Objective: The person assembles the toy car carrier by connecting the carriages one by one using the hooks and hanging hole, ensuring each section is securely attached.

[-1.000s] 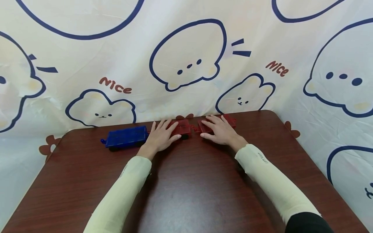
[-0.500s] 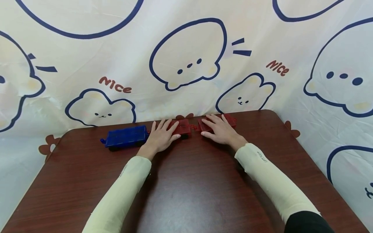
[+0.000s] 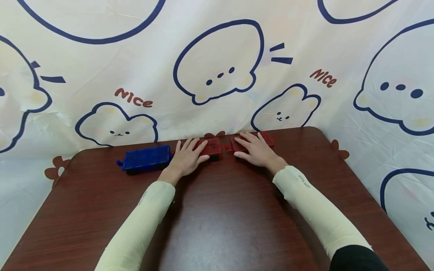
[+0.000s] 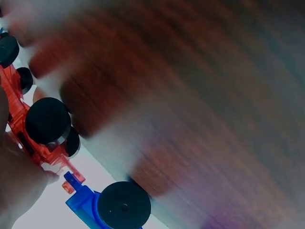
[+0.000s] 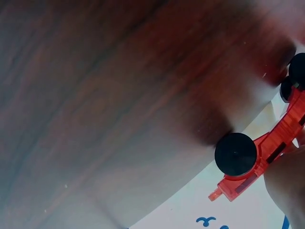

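Three toy train wagons stand in a line along the back of the table. My left hand (image 3: 185,160) rests on the left red wagon (image 3: 214,146), its fingers extended and spread, covering much of the wagon's left part. The right red wagon (image 3: 268,138) lies under my right hand (image 3: 257,151), which also has its fingers extended over the top. Between the red wagons, their couplings meet. To the left is a blue wagon (image 3: 146,158); in the left wrist view its blue hook (image 4: 72,181) meets the red coupling (image 4: 71,171). Black wheels (image 5: 235,154) show in the right wrist view.
The dark brown wooden table (image 3: 217,222) extends in front of the wagons. A pale cloth (image 3: 203,116) printed with cartoon animals hangs close behind the back edge and along both sides.
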`<state>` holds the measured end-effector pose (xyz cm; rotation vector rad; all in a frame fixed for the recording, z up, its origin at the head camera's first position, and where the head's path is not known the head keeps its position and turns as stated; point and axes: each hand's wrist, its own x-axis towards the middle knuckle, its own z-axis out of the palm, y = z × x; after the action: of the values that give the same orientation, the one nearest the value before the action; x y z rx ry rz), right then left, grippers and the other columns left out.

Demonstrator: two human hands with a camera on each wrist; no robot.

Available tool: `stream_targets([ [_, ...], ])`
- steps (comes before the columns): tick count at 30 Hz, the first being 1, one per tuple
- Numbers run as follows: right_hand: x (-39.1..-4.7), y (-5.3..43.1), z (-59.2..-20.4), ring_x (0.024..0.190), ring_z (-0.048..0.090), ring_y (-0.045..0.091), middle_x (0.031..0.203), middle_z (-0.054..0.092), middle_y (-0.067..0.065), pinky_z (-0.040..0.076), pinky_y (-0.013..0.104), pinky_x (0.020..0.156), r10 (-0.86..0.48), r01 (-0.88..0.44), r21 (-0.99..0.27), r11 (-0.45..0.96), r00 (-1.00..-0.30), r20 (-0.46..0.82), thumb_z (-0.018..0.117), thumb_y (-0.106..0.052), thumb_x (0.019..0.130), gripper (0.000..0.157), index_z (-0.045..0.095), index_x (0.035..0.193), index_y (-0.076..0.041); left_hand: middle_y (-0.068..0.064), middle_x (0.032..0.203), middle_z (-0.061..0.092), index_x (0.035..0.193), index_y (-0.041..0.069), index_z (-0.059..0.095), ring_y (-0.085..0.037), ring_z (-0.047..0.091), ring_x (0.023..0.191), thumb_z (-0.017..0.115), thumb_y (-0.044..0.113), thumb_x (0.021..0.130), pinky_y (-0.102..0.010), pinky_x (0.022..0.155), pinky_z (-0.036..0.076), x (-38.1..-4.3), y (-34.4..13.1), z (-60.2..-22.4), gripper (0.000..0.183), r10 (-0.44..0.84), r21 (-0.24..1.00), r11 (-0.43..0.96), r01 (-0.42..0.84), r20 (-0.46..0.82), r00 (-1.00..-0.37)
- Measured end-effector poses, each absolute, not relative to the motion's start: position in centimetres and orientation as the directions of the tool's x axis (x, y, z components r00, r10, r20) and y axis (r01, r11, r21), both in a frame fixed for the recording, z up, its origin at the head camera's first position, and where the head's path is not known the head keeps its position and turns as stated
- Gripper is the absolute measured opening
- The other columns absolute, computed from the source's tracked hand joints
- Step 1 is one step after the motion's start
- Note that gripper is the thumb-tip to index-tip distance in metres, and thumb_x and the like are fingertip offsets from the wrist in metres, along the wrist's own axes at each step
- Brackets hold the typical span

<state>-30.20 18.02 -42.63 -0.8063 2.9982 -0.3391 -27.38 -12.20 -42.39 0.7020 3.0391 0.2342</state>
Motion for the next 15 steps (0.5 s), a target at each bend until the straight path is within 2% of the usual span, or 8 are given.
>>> stream_targets([
  [15, -30.15, 17.80, -42.48, 0.153, 0.017, 0.030, 0.166, 0.027, 0.011, 0.002, 0.059, 0.121, -0.485, -0.479, -0.213, 0.852, -0.874, 0.026, 0.051, -0.059, 0.100, 0.073, 0.036, 0.159, -0.018, -0.017, 0.164, 0.025, 0.163, 0.021, 0.025, -0.039, 0.013, 0.153, 0.040, 0.054, 0.106, -0.067, 0.118, 0.002, -27.23, -12.37, -42.08, 0.067, 0.437, 0.189, 0.881, 0.433, 0.023, -0.899],
])
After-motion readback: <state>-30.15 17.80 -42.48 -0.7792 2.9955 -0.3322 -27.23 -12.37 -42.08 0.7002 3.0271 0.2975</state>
